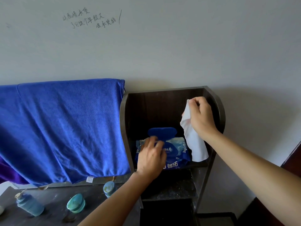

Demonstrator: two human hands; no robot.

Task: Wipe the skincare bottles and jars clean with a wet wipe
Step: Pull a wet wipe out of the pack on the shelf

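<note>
A blue wet-wipe pack [179, 149] lies on the top shelf of a dark wooden rack, its blue lid [162, 132] flipped up. My left hand [150, 158] presses down on the pack's left part. My right hand [201, 116] pinches the top of a white wet wipe [193, 141] that hangs down beside the pack, lifted clear of it. On the dark table at the lower left stand a blue bottle [30, 204], a teal jar [76, 203] and a second teal jar [109, 190] partly behind my left forearm.
A blue towel [61, 128] hangs over a rail left of the rack [221, 111], covering the wall behind the table. A purple cloth [9, 173] shows under it. Lower rack shelves [175, 188] sit below the pack. A white object [1, 209] is at the left edge.
</note>
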